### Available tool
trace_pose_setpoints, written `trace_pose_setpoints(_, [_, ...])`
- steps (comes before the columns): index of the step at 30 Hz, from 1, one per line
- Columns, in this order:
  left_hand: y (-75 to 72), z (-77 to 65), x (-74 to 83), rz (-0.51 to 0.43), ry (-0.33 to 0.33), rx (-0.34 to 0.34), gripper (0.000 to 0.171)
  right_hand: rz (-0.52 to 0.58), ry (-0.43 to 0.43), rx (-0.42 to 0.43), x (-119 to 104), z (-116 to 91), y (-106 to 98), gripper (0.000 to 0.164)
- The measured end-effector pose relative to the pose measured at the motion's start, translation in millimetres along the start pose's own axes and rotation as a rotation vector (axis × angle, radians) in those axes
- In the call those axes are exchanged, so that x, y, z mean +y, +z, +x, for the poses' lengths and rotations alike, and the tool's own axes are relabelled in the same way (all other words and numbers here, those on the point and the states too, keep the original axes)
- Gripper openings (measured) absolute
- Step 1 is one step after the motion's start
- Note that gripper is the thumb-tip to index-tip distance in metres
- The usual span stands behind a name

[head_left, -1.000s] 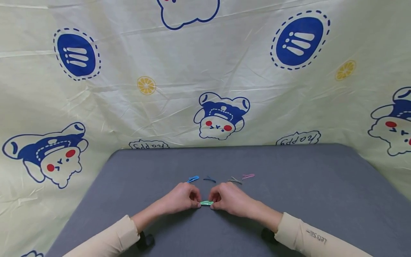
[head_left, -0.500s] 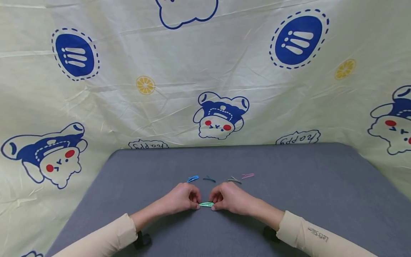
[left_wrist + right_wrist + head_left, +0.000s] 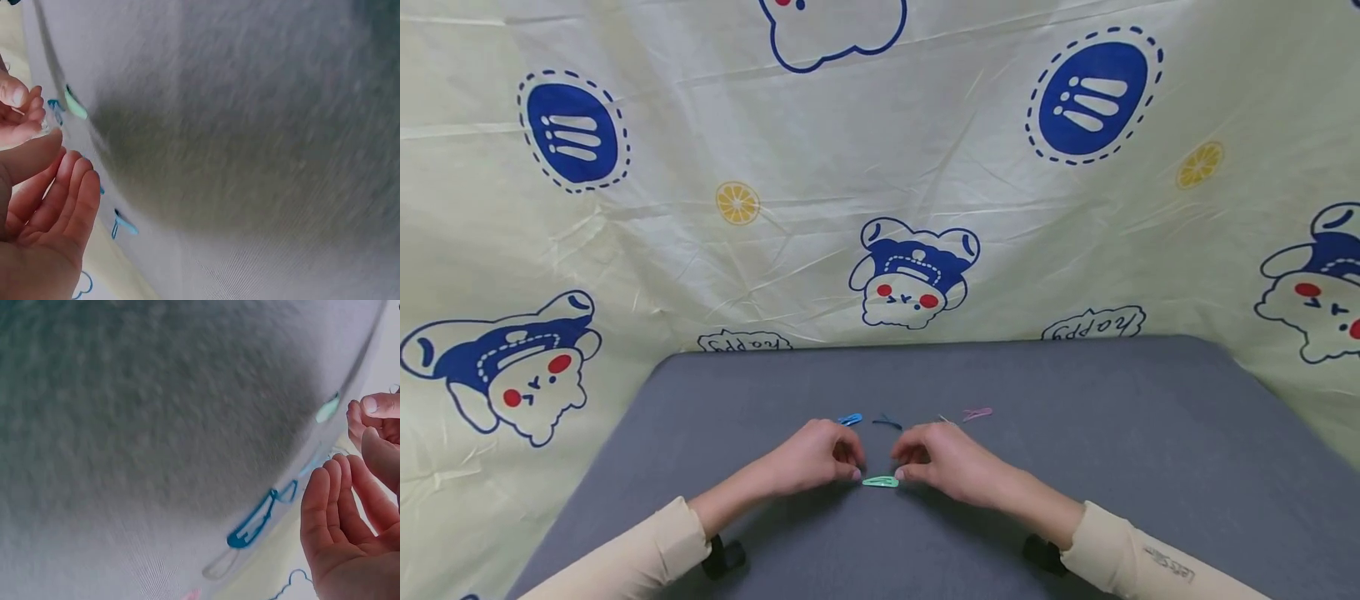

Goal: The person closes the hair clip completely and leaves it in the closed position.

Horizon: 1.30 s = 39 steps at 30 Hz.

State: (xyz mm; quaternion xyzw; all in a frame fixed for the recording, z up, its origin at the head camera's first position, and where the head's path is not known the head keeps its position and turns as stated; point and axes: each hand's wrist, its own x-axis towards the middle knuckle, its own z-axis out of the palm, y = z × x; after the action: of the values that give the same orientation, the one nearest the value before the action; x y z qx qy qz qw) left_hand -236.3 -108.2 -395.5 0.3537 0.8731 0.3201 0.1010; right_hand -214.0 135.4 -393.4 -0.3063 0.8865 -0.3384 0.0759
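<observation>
A green snap hair clip lies crosswise on the grey tabletop between my two hands. My left hand hovers just off its left end, thumb and fingers parted. Right at its other end is the thumb tip of my right hand. Both wrist views show relaxed fingers with nothing between them, on the left hand and on the right hand. The same green hair clip shows beyond the fingertips in the left wrist view, apart from them.
Behind the hands lie a light blue hair clip, a dark blue hair clip and a pink hair clip. A greyish hair clip is partly hidden by the right hand. A printed cloth hangs behind the table.
Both hands earlier pinched the green hair clip's ends; now the fingers are off it and it lies on the table. The left hand has drawn slightly left and the right hand's fingers have loosened.
</observation>
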Motion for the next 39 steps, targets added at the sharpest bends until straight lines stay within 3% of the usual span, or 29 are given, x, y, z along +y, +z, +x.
trace_pose_setpoints(9, [-16.7, 10.6, -3.4, 0.019, 0.027, 0.147, 0.008, -0.045, 0.044, 0.076, 0.0, 2.5, -19.2, 0.020])
trace_pose_setpoints(17, [-26.4, 27.6, -12.6, -0.021, -0.011, 0.219, 0.010, -0.110, 0.023, 0.172, 11.0, 12.1, -27.1, 0.020])
trace_pose_setpoints(23, [-31.9, 42.4, -23.7, -0.052, -0.061, 0.183, 0.012, -0.113, 0.000, 0.166, 19.7, 24.7, -27.7, 0.021])
trace_pose_setpoints(32, [-31.3, 61.9, -36.7, -0.087, -0.138, 0.109, 0.015, -0.072, 0.045, 0.052, 33.3, 49.1, -23.9, 0.022])
trace_pose_setpoints(39, [-29.9, 68.0, -43.8, -0.096, -0.165, 0.057, 0.012, -0.089, 0.082, -0.010, 37.8, 61.8, -19.4, 0.023])
